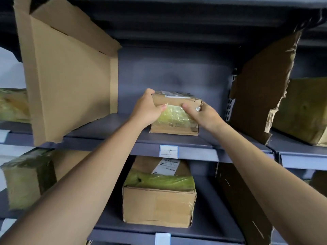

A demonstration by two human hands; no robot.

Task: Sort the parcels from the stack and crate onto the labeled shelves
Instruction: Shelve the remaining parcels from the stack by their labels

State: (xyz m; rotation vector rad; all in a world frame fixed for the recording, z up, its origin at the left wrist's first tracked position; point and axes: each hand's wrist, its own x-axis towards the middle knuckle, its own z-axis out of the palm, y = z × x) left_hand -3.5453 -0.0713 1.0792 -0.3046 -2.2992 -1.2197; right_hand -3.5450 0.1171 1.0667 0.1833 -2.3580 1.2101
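A small cardboard parcel wrapped in yellowish tape sits on the middle grey shelf, a white shipping label on its top. My left hand grips its left side, fingers over the top edge and thumb on the front. My right hand, wearing a ring, grips its right side the same way. A white label tag is stuck to the shelf's front edge just below the parcel.
Cardboard dividers stand left and right of this bay. A bigger taped box sits on the shelf below. More parcels lie at the far right and lower left. Another label tag marks the lower shelf edge.
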